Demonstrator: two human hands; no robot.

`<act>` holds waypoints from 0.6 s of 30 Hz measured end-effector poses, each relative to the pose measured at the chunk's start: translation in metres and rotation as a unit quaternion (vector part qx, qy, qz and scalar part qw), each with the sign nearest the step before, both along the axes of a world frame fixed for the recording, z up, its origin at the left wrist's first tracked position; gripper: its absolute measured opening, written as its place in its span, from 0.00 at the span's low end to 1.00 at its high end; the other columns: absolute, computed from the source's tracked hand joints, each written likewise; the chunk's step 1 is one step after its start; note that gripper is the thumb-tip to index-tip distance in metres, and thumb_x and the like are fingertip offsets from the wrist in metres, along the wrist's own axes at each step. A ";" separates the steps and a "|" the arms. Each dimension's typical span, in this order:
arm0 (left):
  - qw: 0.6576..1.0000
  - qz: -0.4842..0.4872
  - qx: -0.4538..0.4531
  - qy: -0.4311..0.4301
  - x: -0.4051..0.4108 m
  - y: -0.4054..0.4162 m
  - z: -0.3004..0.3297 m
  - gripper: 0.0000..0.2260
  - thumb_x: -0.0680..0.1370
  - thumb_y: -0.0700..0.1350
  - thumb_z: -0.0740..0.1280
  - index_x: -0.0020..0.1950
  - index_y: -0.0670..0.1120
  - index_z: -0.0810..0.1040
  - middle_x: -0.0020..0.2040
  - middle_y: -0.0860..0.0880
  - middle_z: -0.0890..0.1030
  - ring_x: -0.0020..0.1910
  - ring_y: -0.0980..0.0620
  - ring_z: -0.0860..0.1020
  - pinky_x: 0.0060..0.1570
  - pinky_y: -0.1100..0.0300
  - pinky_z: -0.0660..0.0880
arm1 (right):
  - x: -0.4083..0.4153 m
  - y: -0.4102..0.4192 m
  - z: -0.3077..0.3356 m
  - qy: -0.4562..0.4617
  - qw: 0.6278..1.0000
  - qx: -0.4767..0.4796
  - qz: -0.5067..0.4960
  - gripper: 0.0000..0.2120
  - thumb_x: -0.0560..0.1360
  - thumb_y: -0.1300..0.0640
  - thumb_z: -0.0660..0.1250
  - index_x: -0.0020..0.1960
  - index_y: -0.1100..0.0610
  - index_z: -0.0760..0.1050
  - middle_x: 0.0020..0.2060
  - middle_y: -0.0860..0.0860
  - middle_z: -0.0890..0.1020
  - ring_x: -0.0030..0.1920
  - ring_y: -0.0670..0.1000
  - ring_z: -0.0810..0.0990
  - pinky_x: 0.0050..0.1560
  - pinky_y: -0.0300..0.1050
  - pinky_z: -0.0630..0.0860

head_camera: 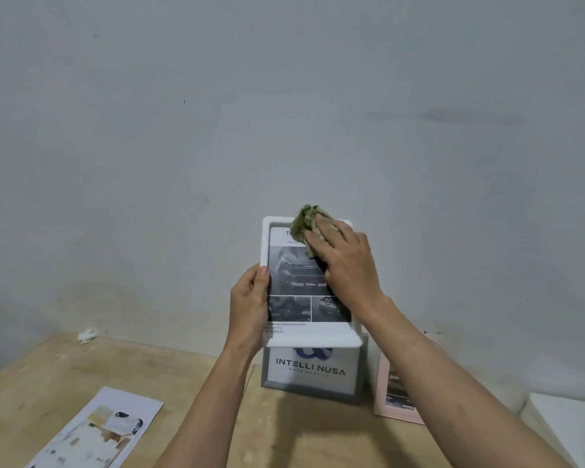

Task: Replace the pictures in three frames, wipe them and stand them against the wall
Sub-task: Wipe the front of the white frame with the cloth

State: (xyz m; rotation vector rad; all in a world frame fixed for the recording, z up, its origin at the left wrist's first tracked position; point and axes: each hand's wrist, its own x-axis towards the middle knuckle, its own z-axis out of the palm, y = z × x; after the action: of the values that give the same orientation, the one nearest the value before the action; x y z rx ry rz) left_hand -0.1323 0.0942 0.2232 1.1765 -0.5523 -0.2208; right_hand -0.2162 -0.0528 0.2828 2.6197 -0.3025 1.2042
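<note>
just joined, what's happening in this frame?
A person is wiping a white frame held up in front of the wall. The left hand grips its left edge; the right hand presses a green cloth on the glass near the top. A grey frame and a pink frame already stand against the wall behind. A loose print lies on the table to the left.

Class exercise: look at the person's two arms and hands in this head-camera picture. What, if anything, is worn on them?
Nothing visible is worn. The left hand and right hand are both bare, with no gloves, rings, watch or bracelets showing. Both forearms are uncovered as far as the picture's lower edge; no sleeve comes into view.
</note>
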 end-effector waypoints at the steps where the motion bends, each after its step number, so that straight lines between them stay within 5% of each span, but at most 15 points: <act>1: 1.000 0.005 0.005 -0.003 0.001 0.001 0.000 0.13 0.84 0.49 0.61 0.49 0.46 0.82 0.46 0.41 0.86 0.43 0.43 0.85 0.41 0.46 0.84 | -0.004 -0.002 -0.001 0.003 1.000 0.010 -0.014 0.31 0.63 0.72 0.68 0.64 0.55 0.76 0.68 0.55 0.74 0.62 0.61 0.74 0.51 0.54 0.74; 7: 0.999 0.035 0.007 0.011 0.000 0.006 -0.003 0.13 0.84 0.48 0.60 0.46 0.47 0.81 0.41 0.47 0.86 0.37 0.51 0.85 0.31 0.57 0.80 | -0.031 -0.004 -0.023 0.057 0.996 0.062 -0.041 0.29 0.68 0.69 0.69 0.67 0.54 0.74 0.70 0.53 0.73 0.53 0.58 0.73 0.48 0.51 0.71; 13: 0.994 0.086 0.004 0.063 0.010 0.012 -0.002 0.14 0.84 0.49 0.60 0.42 0.52 0.80 0.40 0.50 0.85 0.40 0.47 0.84 0.34 0.54 0.79 | -0.066 0.030 -0.065 0.172 0.966 0.179 0.076 0.27 0.74 0.69 0.64 0.67 0.46 0.74 0.70 0.42 0.71 0.51 0.47 0.67 0.51 0.42 0.71; 16: 0.996 0.072 0.034 0.032 0.013 0.014 -0.001 0.15 0.84 0.50 0.59 0.43 0.50 0.81 0.41 0.47 0.86 0.41 0.45 0.84 0.37 0.49 0.82 | -0.083 0.029 -0.040 0.226 0.840 0.452 0.199 0.28 0.75 0.72 0.60 0.64 0.44 0.77 0.64 0.47 0.78 0.57 0.52 0.78 0.51 0.40 0.76; 18: 0.998 0.039 0.046 0.020 0.008 0.011 0.002 0.14 0.84 0.51 0.59 0.46 0.47 0.81 0.45 0.43 0.86 0.42 0.43 0.84 0.41 0.45 0.83 | -0.087 0.026 -0.011 0.141 0.767 0.569 0.261 0.32 0.75 0.72 0.58 0.64 0.37 0.75 0.61 0.45 0.79 0.55 0.46 0.80 0.47 0.35 0.78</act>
State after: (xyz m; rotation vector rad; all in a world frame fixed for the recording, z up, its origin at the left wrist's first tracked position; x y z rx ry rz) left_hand -0.1241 0.1050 0.2252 1.2776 -0.4642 -0.2041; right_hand -0.3027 -0.0270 0.2716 4.1269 -0.3099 0.7931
